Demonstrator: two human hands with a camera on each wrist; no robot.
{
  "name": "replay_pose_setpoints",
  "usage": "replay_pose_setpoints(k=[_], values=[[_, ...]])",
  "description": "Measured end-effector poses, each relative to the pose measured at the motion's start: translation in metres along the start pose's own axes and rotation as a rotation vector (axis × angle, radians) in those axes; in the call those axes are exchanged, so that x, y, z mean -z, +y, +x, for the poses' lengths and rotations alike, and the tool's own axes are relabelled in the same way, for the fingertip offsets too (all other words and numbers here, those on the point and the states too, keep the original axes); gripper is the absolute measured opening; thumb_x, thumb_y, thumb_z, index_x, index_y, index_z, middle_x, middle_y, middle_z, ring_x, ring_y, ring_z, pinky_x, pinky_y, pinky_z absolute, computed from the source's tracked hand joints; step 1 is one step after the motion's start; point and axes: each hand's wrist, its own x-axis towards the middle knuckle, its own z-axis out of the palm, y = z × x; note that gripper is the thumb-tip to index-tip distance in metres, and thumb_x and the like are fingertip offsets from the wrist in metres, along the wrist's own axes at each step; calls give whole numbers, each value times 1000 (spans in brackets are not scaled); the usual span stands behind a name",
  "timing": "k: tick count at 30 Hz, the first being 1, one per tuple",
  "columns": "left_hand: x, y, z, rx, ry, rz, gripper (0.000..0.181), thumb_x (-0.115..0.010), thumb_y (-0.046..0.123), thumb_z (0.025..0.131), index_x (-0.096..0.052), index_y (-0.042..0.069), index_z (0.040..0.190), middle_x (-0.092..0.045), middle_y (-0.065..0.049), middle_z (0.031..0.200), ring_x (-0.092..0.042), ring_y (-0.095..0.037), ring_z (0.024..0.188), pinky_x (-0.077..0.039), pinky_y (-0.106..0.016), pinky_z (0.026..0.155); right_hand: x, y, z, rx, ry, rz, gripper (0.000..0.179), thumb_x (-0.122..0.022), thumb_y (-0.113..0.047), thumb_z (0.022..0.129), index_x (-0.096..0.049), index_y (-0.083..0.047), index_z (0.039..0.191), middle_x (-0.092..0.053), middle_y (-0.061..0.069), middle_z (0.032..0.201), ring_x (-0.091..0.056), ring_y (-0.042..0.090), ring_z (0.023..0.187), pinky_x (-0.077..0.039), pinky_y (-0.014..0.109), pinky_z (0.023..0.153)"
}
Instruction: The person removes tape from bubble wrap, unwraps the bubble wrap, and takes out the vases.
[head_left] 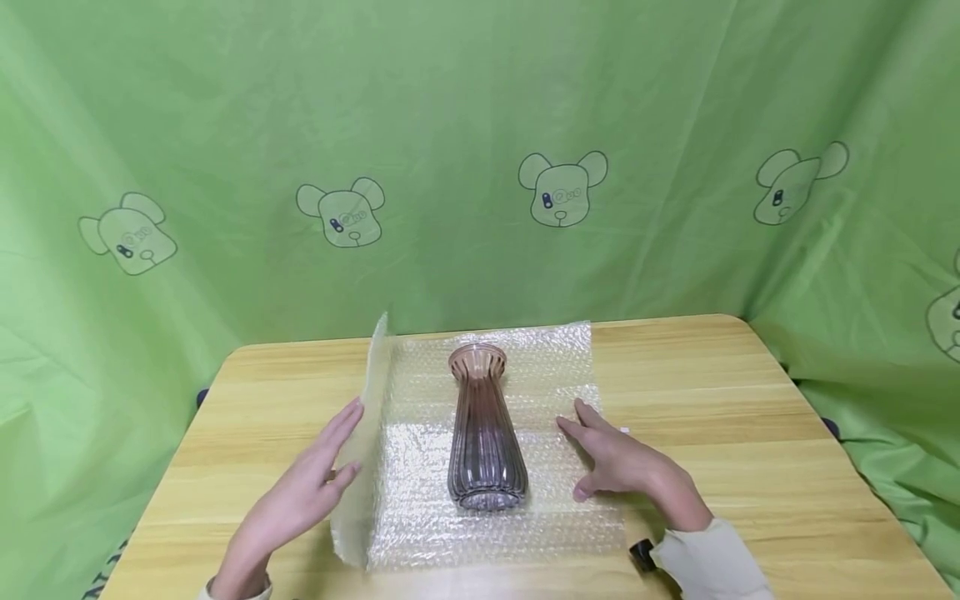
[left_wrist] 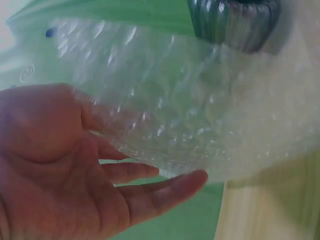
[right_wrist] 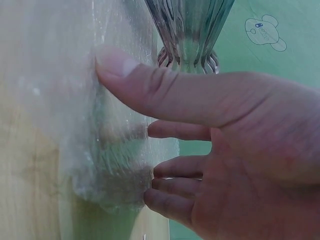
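A ribbed glass vase [head_left: 487, 433], pinkish at the rim and smoky purple toward the base, lies on its side on a sheet of bubble wrap [head_left: 427, 533]. Its flared mouth points to the far edge of the table. The sheet's left part stands up as a flap, and my left hand [head_left: 303, 492] rests against its outer side with the fingers extended. In the left wrist view the clear wrap [left_wrist: 150, 105] covers part of that hand's thumb. My right hand [head_left: 618, 458] is spread at the sheet's right edge, its thumb [right_wrist: 150, 90] and fingertips touching the plastic.
The wooden table [head_left: 750, 433] has rounded far corners. A green curtain [head_left: 450, 100] printed with bear heads hangs behind it and along both sides. A small black object [head_left: 642, 555] shows beside the right sleeve cuff.
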Motion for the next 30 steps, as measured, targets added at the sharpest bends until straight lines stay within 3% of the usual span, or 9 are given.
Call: replay_pose_setpoints(k=[2, 5, 8, 11, 16, 20, 23, 26, 30], values=[[3, -8, -2, -6, 21, -1, 71, -56, -7, 97, -22, -4, 160, -16, -21, 168, -24, -44, 150, -25, -58, 118, 0, 0, 0, 1, -4, -1, 109, -92, -20, 69, -33, 3, 157, -1, 37, 163, -14, 56, 148, -19, 77, 112], [8, -20, -5, 7, 27, -72, 75, -49, -20, 91, -23, -5, 160, -16, -25, 167, -38, -48, 142, -43, -50, 111, 1, 0, 1, 0, -8, -3, 108, -91, -20, 70, -32, 3, 158, -1, 37, 163, -15, 56, 148, -20, 76, 112], [11, -31, -5, 32, 6, -174, 80, -41, -26, 86, -19, -6, 160, -11, -28, 167, -48, -52, 133, -57, -42, 95, 1, 0, 1, -3, -8, -3, 108, -92, -20, 69, -33, 3, 157, 0, 37, 163, -15, 56, 148, -20, 76, 112], [12, -42, -6, 57, 2, -163, 82, -43, -26, 85, -19, -6, 160, -11, -28, 167, -47, -52, 134, -49, -50, 105, 0, -1, 0, -3, -6, -3, 108, -92, -20, 69, -33, 3, 157, -1, 37, 163, -14, 56, 148, -19, 78, 111], [9, -59, -12, 71, -7, -53, 82, -47, -25, 80, -22, -12, 157, -15, -33, 164, -32, -53, 143, -19, -64, 117, 0, -1, -1, -10, -5, 2, 108, -92, -20, 69, -34, 3, 157, 0, 36, 164, -14, 55, 148, -16, 80, 110], [6, -68, -17, 127, -48, -20, 80, -50, -22, 80, -18, -18, 154, -8, -38, 162, -11, -57, 147, -10, -68, 117, -1, -1, -1, -18, -7, 2, 108, -92, -20, 69, -34, 2, 157, 0, 35, 164, -14, 55, 148, -16, 80, 110], [3, -70, -15, 205, -69, 71, 84, -67, -9, 83, -21, -18, 153, -6, -41, 161, -12, -63, 144, -16, -75, 113, -1, -1, -1, -19, -4, -3, 108, -92, -21, 68, -34, 2, 157, -1, 35, 164, -14, 54, 149, -16, 79, 110], [-1, -69, -12, 282, -89, 221, 95, -83, 7, 77, -29, -15, 152, -9, -41, 160, -16, -68, 139, -26, -85, 100, -1, -1, 0, -19, 1, -5, 109, -92, -20, 68, -35, 2, 157, -1, 35, 164, -14, 55, 149, -16, 79, 111], [-7, -63, -6, 297, -103, 366, 93, -89, 11, 70, -42, -13, 147, -17, -40, 159, -21, -70, 136, -32, -87, 94, -1, -2, 0, -17, 4, -9, 108, -92, -20, 68, -35, 3, 157, -1, 36, 164, -14, 55, 149, -16, 79, 111]])
